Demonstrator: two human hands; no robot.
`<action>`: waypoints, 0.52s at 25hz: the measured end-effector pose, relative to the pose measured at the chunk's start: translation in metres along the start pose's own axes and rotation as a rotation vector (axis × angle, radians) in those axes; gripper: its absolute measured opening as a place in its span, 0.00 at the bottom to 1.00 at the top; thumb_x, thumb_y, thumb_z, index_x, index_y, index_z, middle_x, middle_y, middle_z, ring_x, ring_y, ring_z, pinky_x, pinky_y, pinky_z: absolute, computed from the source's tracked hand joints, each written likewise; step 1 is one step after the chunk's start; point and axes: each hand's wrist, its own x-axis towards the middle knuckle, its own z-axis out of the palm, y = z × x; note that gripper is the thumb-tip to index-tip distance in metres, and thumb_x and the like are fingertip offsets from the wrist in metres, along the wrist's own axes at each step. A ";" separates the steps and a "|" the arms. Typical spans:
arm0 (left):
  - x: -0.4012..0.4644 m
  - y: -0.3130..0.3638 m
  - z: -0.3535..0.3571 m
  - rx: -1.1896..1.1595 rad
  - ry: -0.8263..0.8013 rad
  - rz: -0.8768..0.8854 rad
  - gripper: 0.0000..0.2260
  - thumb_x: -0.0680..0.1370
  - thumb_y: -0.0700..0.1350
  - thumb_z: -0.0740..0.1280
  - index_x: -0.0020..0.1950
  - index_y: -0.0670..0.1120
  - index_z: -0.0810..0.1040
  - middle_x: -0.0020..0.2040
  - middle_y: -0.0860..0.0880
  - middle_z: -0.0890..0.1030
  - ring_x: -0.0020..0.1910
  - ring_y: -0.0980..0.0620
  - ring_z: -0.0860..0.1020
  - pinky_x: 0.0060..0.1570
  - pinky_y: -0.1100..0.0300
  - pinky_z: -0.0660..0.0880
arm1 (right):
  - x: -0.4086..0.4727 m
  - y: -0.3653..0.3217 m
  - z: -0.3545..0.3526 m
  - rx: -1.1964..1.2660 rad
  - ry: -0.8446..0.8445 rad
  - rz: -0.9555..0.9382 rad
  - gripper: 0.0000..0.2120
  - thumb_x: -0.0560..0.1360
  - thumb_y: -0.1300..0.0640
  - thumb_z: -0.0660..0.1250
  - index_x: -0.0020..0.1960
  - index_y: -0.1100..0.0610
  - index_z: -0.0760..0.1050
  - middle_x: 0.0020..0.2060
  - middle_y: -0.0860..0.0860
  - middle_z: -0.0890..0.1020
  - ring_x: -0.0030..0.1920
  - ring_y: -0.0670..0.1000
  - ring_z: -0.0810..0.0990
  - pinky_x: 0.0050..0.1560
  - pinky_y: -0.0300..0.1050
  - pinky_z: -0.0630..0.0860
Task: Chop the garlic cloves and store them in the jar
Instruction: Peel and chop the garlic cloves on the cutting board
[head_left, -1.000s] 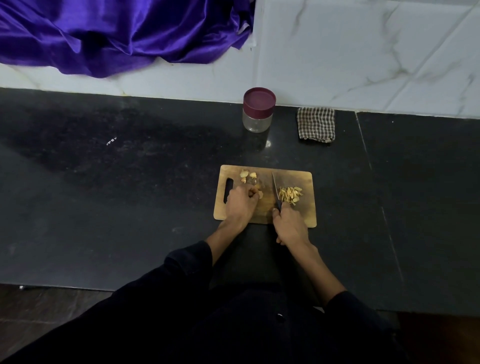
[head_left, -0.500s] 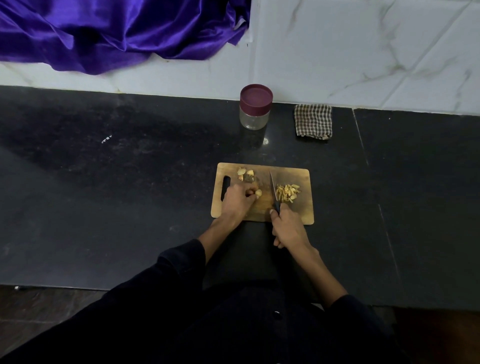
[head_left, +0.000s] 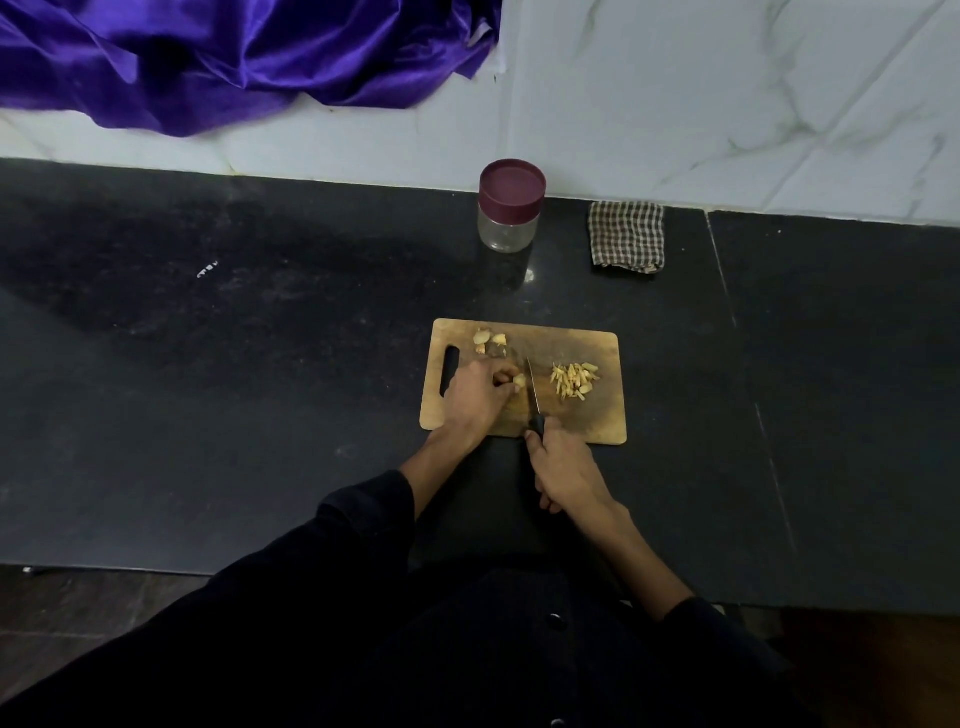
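Wooden cutting board (head_left: 597, 415) in my head view: my left hand (head_left: 475, 397) pinches a garlic clove (head_left: 519, 382) just beside the blade of the knife (head_left: 532, 387), which my right hand (head_left: 563, 467) grips by the handle. The chopped garlic (head_left: 574, 381) lies right of the blade, the jar (head_left: 510, 205) stands lidded beyond the board. With my fingertips this near the edge, I judge a rolling clove could bring the blade onto them.

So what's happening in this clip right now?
A person is chopping garlic on a wooden cutting board set on a black countertop. The left hand pins a garlic clove while the right hand grips a black-handled knife, blade just right of the clove. A pile of chopped garlic lies to the right, uncut cloves at the far edge. The clear jar with maroon lid stands closed behind.
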 end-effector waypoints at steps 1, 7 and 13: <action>0.000 0.000 0.000 0.000 0.000 -0.001 0.09 0.74 0.42 0.72 0.53 0.48 0.83 0.50 0.52 0.84 0.50 0.55 0.80 0.52 0.53 0.78 | 0.000 -0.001 0.000 -0.001 0.000 0.000 0.11 0.85 0.51 0.53 0.58 0.58 0.66 0.39 0.57 0.81 0.30 0.55 0.84 0.29 0.49 0.81; 0.000 0.002 -0.002 -0.004 -0.003 -0.008 0.09 0.74 0.42 0.72 0.54 0.48 0.83 0.52 0.52 0.83 0.51 0.56 0.80 0.54 0.55 0.77 | 0.004 -0.003 0.003 -0.025 0.026 -0.018 0.10 0.85 0.51 0.53 0.58 0.57 0.67 0.41 0.57 0.81 0.32 0.55 0.83 0.35 0.55 0.83; -0.001 0.003 -0.001 -0.011 0.010 -0.019 0.08 0.74 0.41 0.72 0.53 0.48 0.83 0.50 0.52 0.84 0.50 0.55 0.80 0.52 0.55 0.78 | 0.007 -0.010 0.007 -0.099 0.048 0.021 0.12 0.85 0.51 0.53 0.57 0.59 0.68 0.45 0.58 0.81 0.38 0.57 0.84 0.43 0.58 0.82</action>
